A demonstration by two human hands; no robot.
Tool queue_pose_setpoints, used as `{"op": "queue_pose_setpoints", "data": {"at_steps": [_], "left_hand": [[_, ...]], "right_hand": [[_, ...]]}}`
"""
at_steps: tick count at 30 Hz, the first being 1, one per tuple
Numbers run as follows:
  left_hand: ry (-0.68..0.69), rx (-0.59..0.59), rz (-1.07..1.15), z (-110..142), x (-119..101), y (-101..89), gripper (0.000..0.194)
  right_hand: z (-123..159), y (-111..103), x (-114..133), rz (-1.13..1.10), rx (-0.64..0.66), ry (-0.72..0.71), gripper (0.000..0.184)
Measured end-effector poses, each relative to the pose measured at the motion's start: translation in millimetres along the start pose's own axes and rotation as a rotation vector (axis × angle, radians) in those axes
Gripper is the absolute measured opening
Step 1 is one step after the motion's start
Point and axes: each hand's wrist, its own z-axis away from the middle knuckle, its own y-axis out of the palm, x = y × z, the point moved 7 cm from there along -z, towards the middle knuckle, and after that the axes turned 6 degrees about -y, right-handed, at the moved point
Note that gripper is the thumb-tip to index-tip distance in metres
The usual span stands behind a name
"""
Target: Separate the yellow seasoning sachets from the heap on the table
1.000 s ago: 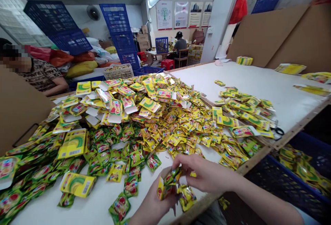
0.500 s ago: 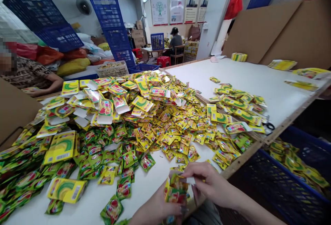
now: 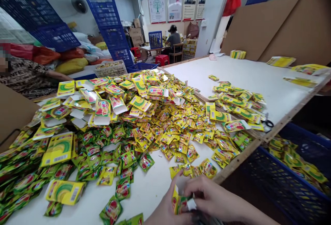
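Low in the view, my left hand grips a small yellow and green carton with sachets inside it. My right hand pinches the carton's white flap at its open end. Both hands hover over the near edge of the white table. A wide heap of yellow sachets and green sachets lies just beyond them. Flat yellow cartons rest on the heap at the left.
A blue crate with filled cartons sits below the table edge at the right. Scissors lie near that edge. A person in a patterned top sits at the far left. Another person sits at a far desk. Blue crates are stacked behind.
Both hands have drawn back toward me and down to the table's near edge with the carton. The sachets sticking out of it now sit inside, and my right fingers are on the flap.
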Motion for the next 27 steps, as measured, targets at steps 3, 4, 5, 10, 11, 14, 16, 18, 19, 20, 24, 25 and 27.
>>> {"op": "queue_pose_setpoints", "data": {"at_steps": [3, 4, 5, 10, 11, 14, 16, 18, 19, 20, 24, 25, 27], "left_hand": [[0.021, -0.214, -0.456, 5, -20, -27.7, 0.086], [0.042, -0.353, -0.674, 9, -27, -45.6, 0.075], [0.069, -0.501, -0.877, 14, -35, -64.2, 0.062], [0.068, -0.867, -1.131, 33, -30, -134.8, 0.041], [0.072, -0.867, -1.093, 34, -27, -141.0, 0.038], [0.090, -0.879, -0.988, 40, -27, -149.6, 0.035], [0.092, -0.919, -0.899, 46, -31, -153.2, 0.036], [0.099, -0.969, -0.807, 53, -36, -155.4, 0.040], [0.106, -0.984, -0.744, 55, -38, -155.4, 0.042], [0.118, -0.989, -0.643, 56, -38, -154.8, 0.045], [0.176, -0.924, -0.021, 49, -26, -139.3, 0.057], [0.186, -0.907, 0.099, 46, -24, -131.9, 0.057], [0.201, -0.896, 0.223, 40, -23, -116.5, 0.054]], "right_hand": [[14, -67, -15, 0.207, -0.313, -0.035, 0.021], [22, -100, -17, 0.382, -0.467, -0.039, 0.023], [32, -132, -19, 0.604, -0.632, 0.010, 0.025], [25, -175, -39, 0.954, -0.714, 0.254, 0.039], [13, -160, -47, 0.879, -0.630, 0.243, 0.036], [-14, -105, -72, 0.725, -0.525, 0.260, 0.028], [-20, -83, -89, 0.660, -0.548, 0.299, 0.022], [-20, -76, -104, 0.556, -0.572, 0.318, 0.013], [-18, -76, -108, 0.495, -0.585, 0.316, 0.010], [-17, -78, -109, 0.430, -0.603, 0.306, 0.007], [-21, -72, -82, 0.162, -0.688, 0.216, 0.008], [-27, -63, -71, 0.067, -0.713, 0.176, 0.012], [-42, -39, -48, -0.172, -0.773, 0.080, 0.018]]}}
